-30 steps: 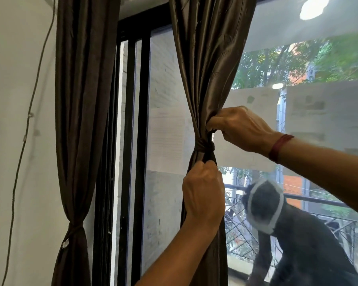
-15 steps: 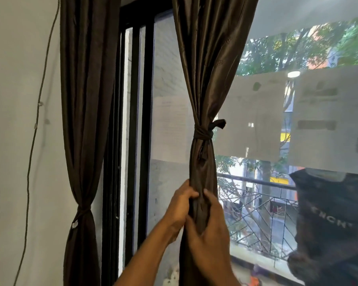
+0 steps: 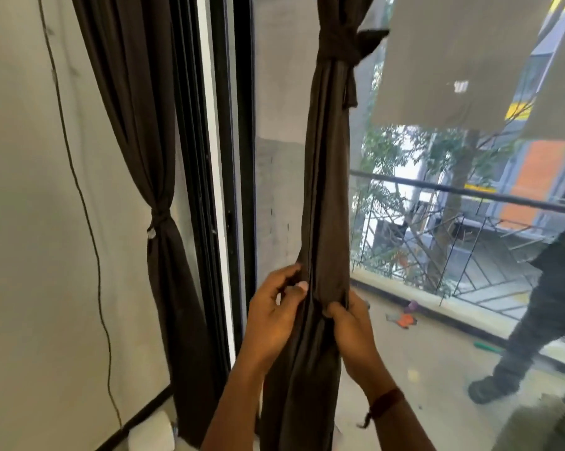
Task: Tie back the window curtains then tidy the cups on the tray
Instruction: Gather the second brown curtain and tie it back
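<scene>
Head view, places taken from the black window frame (image 3: 238, 157).

- Left of the frame: a dark brown curtain (image 3: 144, 109), gathered and cinched by its own tie (image 3: 159, 216), hangs against the pale wall (image 3: 23, 222). A thin cable (image 3: 79, 190) runs down that wall. A white object (image 3: 150, 431) sits on the floor at the frame's foot; I cannot tell what it is.
- Right of the frame: the second curtain (image 3: 326, 190) hangs as one tight bundle in front of the glass, covering part of the pane. Its knotted tie-back (image 3: 336, 50) is high up, with one loose end sticking out to the right.
- Farther right, papers (image 3: 453, 60) are stuck on the glass. Beyond it are a metal railing (image 3: 470, 192), trees, and small orange litter (image 3: 404, 319) on the balcony floor. A dark-clothed figure (image 3: 554, 304) shows at the far right. I cannot tell whether it is a reflection or someone outside.
- Hands: both are on the second curtain, well below the knot. The left hand (image 3: 274, 314) pinches the bundle's left edge between thumb and fingers. The right hand (image 3: 352, 333), which has a dark red wristband (image 3: 387, 402), has its fingers curled round the right side. The cloth runs between the two palms.
- Change: a second ago both hands worked at the knot itself. Half a second ago they had dropped just below it. Now they grip lower still, and the view has tipped down, so the knot sits near the top edge.
</scene>
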